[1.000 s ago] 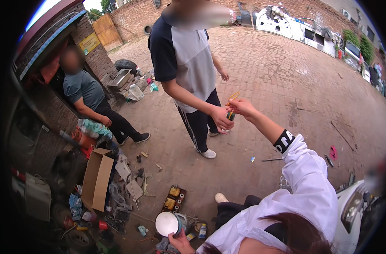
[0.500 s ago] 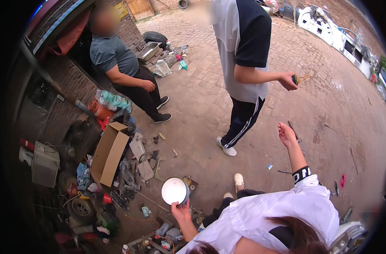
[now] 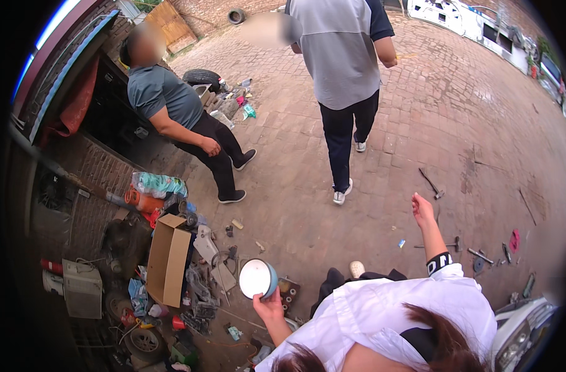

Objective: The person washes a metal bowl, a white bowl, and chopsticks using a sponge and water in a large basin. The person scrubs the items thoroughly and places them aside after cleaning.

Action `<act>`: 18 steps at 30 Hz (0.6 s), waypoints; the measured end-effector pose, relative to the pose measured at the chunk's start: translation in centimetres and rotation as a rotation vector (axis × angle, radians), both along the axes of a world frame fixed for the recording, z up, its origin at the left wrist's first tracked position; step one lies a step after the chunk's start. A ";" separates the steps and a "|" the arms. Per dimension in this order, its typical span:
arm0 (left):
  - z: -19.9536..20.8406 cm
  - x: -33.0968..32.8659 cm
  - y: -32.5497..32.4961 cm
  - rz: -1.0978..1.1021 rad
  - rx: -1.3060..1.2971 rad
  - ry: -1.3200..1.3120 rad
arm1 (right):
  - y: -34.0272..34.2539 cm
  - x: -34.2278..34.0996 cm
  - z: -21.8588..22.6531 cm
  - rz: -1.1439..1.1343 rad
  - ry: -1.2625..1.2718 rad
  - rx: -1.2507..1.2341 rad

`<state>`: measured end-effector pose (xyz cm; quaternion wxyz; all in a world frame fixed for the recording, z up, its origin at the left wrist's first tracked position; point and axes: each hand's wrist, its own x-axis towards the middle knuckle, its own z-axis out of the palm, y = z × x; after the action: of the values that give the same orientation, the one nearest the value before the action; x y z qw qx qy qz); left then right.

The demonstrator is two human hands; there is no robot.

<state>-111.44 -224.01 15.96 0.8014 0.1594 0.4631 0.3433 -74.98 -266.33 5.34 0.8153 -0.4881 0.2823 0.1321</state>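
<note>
My left hand (image 3: pixel 270 305) grips a round bowl (image 3: pixel 271 282), blue on the outside with a plain white inside, tilted so that its white face shows. Below and beside it, the ground is scattered with parts, among them a brown tray-like piece (image 3: pixel 289 291) with round holes or rings. My right hand (image 3: pixel 423 211) is held out to the right in the air, fingers loosely extended, with nothing in it. On the paving beyond that hand lies a hammer (image 3: pixel 433 185), apart from it.
A person in grey-green (image 3: pixel 174 102) stands at the left; another in a grey-and-navy shirt (image 3: pixel 342 59) is ahead. An open cardboard box (image 3: pixel 165 263), loose wheels (image 3: pixel 145 343) and clutter line the left. Several tools, including a wrench (image 3: pixel 481 256), lie at right, near a car's headlight (image 3: pixel 520 338).
The person in the grey-and-navy shirt has turned their back and walked farther off. My view has shifted, bringing more tools into sight on the right. The bowl stays in my left hand.
</note>
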 end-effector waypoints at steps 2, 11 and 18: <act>0.3 2.2 0.8 -0.031 -0.004 0.001 | -0.6 0.1 -0.3 -0.058 -0.017 -0.017; -1.2 5.5 5.3 -0.208 -0.029 -0.025 | 0.7 -1.8 -0.4 -0.258 0.007 -0.121; -1.3 4.9 11.5 -0.238 -0.085 -0.029 | 5.0 -3.4 1.1 -0.393 0.128 -0.118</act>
<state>-106.57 -212.55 14.68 0.8491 0.1740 0.4436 0.2281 -78.38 -261.30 6.48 0.7757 -0.4612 0.4304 -0.0154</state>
